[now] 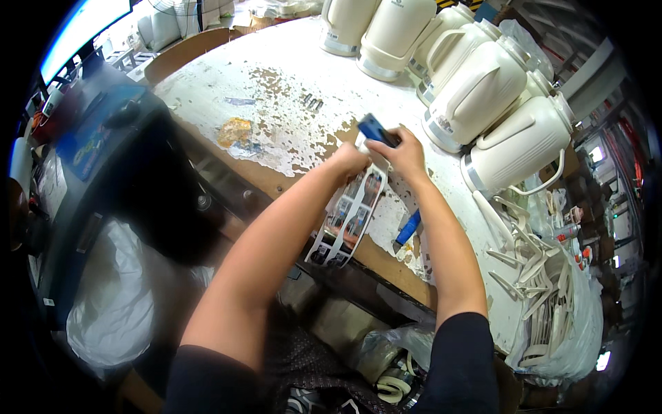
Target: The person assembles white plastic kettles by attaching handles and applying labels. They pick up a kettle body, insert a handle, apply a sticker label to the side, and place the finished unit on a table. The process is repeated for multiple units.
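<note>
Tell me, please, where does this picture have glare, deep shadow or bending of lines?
Head view: the screen at upper left is washed out to near white; head view: the black object on the left shows little detail; head view: the white table's edge looks curved, though lens bending may add to this; head view: corners are black.
</note>
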The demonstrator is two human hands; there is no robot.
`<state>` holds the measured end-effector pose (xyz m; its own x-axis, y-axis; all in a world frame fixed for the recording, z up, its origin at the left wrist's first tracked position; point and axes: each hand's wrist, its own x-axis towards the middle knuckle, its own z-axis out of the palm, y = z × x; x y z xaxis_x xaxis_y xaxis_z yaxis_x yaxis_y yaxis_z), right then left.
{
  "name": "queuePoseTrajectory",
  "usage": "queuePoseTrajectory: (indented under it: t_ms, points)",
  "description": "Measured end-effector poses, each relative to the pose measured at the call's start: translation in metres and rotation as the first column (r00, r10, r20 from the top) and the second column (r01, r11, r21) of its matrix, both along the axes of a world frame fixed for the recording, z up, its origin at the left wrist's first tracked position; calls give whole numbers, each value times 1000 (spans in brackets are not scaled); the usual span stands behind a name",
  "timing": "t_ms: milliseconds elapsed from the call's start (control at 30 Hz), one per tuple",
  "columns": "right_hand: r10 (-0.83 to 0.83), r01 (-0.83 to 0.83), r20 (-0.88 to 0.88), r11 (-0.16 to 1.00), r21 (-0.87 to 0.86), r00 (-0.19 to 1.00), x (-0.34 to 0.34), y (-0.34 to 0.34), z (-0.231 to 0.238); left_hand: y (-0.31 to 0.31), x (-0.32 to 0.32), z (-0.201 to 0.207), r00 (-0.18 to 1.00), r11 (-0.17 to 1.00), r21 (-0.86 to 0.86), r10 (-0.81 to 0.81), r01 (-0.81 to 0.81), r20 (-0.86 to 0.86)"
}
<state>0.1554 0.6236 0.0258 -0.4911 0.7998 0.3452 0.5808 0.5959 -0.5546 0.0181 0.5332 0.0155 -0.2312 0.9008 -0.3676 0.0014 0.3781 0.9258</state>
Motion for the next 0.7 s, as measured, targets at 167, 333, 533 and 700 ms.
queuePoseTrajectory:
  t_ms: [167,333,533,700]
  points:
    - [-221,157,372,968,194,902,-40,39,-15,7,-5,-20,992,989,96,111,-115,54]
    - [-180,133,464,982,132,868,-56,61,-10,-14,-2,-38,972,915,329,232,-234,47]
    - [177,-164,171,983,-87,969,-8,6,20,-179,-14,-31,964,855,472,107,-214,242]
    - [191,-190,125,982,-26,973,20,8,-31,-318,-9,-69,944,866,392,233,-311,234]
